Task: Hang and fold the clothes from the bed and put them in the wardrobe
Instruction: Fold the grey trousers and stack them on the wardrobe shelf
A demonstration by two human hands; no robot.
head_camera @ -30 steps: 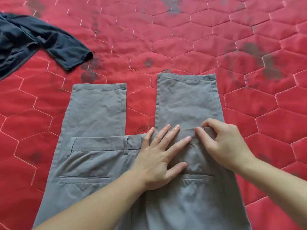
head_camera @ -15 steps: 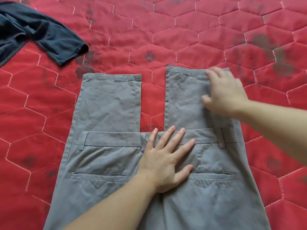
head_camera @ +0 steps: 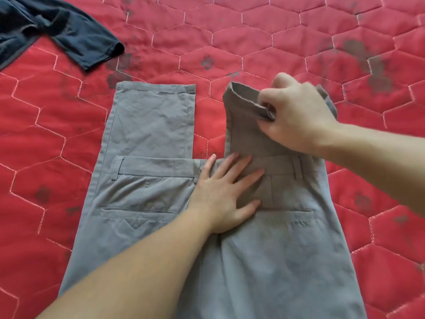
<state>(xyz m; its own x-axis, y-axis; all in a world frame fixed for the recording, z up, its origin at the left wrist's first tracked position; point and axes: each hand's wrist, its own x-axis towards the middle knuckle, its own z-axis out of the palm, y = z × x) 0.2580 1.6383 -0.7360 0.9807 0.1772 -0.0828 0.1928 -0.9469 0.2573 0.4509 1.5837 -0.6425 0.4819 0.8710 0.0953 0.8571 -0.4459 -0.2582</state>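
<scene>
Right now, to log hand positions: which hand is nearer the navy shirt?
Left. The left hand presses flat on the trousers' waistband, below and right of the navy shirt; the right hand grips the far hem, farther right.

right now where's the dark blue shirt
In the head view, the dark blue shirt lies crumpled at the top-left corner on the red quilt, up and left of the grey trousers.

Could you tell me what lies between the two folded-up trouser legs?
Only a bare strip of red quilt separates the left leg from the right leg, seen from the head camera.
</scene>
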